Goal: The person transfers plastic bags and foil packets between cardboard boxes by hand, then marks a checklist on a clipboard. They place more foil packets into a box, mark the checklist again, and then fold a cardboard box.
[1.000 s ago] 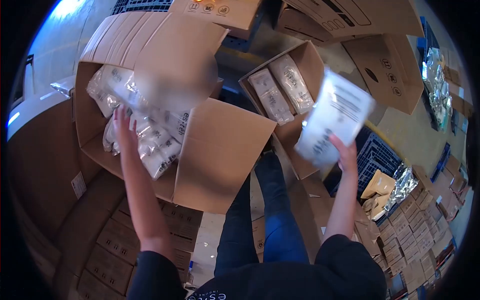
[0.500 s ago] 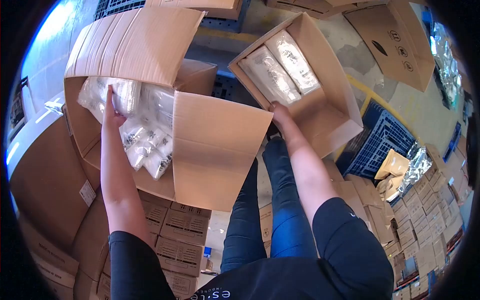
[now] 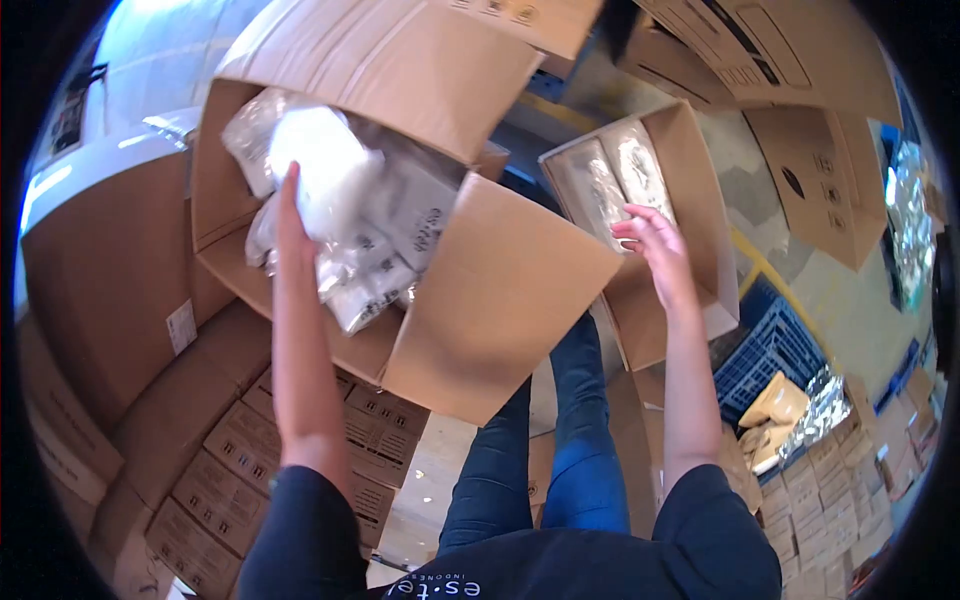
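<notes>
My left hand grips a bright white plastic-wrapped pack, thumb along its near side and the other fingers hidden behind or under it. The pack is blurred and overexposed, above the opening of a large cardboard box. Around and below it lie several clear plastic packs with dark print. Over a second, smaller cardboard box, my right hand hovers with its fingers apart and slightly bent, holding nothing. Two long clear-wrapped packs lie side by side in that box, beyond my right hand.
A wide flap of the large box sticks out between the two boxes. Blue pallets and another open carton stand to the right. Stacked cartons fill the lower left, and more cartons the lower right.
My left hand has taken hold of a white pack in the large box and raised it. My right hand has left the small box's near edge and opened above it. The view has shifted.
</notes>
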`<state>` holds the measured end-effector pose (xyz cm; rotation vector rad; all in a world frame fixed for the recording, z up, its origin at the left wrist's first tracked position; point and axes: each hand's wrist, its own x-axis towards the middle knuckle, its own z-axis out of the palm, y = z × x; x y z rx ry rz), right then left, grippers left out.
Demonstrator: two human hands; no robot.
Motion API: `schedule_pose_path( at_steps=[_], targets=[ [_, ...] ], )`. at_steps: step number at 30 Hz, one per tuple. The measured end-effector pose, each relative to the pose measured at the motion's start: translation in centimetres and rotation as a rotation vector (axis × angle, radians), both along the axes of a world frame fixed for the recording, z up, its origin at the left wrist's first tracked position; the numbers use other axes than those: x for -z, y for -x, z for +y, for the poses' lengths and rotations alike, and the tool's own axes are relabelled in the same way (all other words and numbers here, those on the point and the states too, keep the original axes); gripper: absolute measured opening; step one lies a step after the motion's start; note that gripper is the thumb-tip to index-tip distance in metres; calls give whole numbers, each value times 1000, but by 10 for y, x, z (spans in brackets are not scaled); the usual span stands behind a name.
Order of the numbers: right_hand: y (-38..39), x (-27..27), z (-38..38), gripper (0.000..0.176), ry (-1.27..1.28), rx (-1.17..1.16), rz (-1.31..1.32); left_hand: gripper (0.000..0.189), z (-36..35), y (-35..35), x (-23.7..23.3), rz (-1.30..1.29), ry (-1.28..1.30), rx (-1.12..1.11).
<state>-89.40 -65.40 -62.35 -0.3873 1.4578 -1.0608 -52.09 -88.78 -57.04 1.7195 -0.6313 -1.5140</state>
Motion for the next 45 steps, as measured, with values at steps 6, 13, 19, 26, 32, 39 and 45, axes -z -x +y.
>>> schedule_pose_path(
  at_steps=[6,13,19,26,32,39,45],
  targets=[
    [-36,-113,-50,60,173,-291,-725,56,187,59,-97,191,129,313],
    [17,-169,55,87,-2,-160,-24,32,216,119,-123,-64,430,1294],
    [62,-151,98,69,-107,-192,357,25,132,26,2,-288,208,268],
    [83,89,67,62,-2,-293,443,71,122,-11,111,-803,14,733],
    [50,124,45,42,-1026,-928,842,66,146,-33,148,-655,188,572],
    [-34,142,211,28,-238,-793,478,35,164,-14,115,-631,-44,459],
    [-45,65,282,28,-567,-1708,403,35,222,15,26,-818,70,705]
  ],
)
